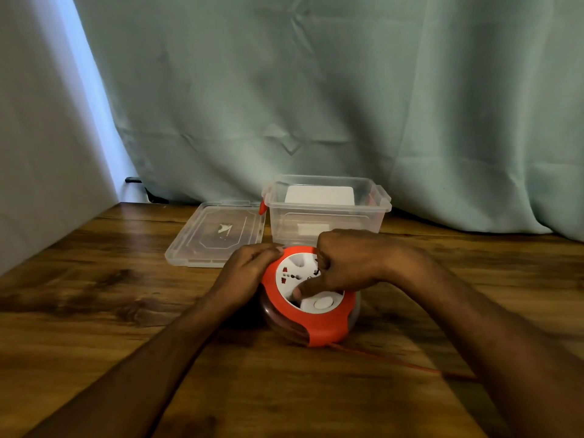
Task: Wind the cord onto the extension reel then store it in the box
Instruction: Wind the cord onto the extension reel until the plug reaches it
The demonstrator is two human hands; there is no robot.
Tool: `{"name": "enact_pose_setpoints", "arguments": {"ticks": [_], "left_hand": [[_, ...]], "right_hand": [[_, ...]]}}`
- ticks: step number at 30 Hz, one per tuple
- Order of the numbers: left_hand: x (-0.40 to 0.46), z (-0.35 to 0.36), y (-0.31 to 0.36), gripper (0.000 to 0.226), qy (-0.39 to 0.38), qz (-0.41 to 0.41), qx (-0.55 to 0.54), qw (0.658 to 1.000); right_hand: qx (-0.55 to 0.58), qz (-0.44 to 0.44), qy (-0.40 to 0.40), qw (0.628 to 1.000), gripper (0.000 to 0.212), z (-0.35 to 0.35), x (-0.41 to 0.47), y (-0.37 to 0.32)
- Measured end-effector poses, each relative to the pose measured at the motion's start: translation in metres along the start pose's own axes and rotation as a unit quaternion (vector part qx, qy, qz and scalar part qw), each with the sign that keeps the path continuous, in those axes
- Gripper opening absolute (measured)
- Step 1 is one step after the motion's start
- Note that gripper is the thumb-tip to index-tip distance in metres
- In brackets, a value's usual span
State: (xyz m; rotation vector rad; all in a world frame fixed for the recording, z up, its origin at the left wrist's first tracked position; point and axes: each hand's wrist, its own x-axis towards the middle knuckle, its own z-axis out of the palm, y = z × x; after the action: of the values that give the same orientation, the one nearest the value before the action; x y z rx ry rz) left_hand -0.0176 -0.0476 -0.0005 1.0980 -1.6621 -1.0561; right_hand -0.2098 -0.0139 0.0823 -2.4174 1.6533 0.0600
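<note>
Head view shows us leaning over a wooden table [94, 311] with the reel [311, 314] right in front of us, its red ring and white socket face turned up. Our left hand [249, 273] rests against the reel's left rim, fingers fairly straight and laid together along the red edge, steadying it rather than gripping. Our right hand [344, 263] sits on the white face with fingers curled into it and the thumb pressed down near the round white button; we judge it is gripping the centre part to turn it. A length of red cord [395, 361] trails from under the reel toward our right, so winding is not finished.

Behind the reel stands the clear box [328, 216], open, with its lid [218, 235] lying flat just to the left.

We expect the reel to be rigid, fairly light and smooth-sided, so it may skid on the wood while we turn it; bracing the rim helps. The cord looks thin and limp and could snag or kink. For lifting, we would take the reel by the red ring on both sides.
</note>
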Motion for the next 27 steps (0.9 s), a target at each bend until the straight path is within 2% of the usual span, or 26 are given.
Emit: {"name": "enact_pose_setpoints", "arguments": {"ticks": [5,7,8,11,15,24,27], "left_hand": [[0.001,0.0,-0.001,0.031,-0.003,-0.007,-0.002,1.0],[0.0,0.0,0.0,0.031,-0.001,-0.006,-0.004,1.0],[0.0,0.0,0.0,0.032,-0.003,-0.004,-0.002,1.0],[0.0,0.0,0.001,0.032,-0.007,-0.003,-0.001,1.0],[-0.001,0.0,0.001,0.032,-0.007,0.001,-0.008,1.0],[-0.002,0.0,0.003,0.032,-0.017,0.013,0.004,1.0],[-0.001,0.0,0.003,0.03,-0.016,0.01,-0.004,1.0]], "right_hand": [[0.034,-0.038,-0.003,0.999,0.04,-0.004,-0.002,0.007],[0.03,-0.065,0.03,0.997,0.019,-0.012,-0.006,0.016],[0.028,-0.072,0.032,0.997,0.017,-0.015,-0.008,0.019],[0.057,-0.067,0.002,0.996,0.045,-0.015,-0.008,0.023],[0.015,-0.08,0.009,0.997,0.062,-0.01,-0.004,0.02],[0.017,-0.087,0.03,0.996,0.06,-0.011,-0.007,0.023],[-0.001,-0.075,0.039,0.996,0.053,-0.011,-0.006,0.022]]}}
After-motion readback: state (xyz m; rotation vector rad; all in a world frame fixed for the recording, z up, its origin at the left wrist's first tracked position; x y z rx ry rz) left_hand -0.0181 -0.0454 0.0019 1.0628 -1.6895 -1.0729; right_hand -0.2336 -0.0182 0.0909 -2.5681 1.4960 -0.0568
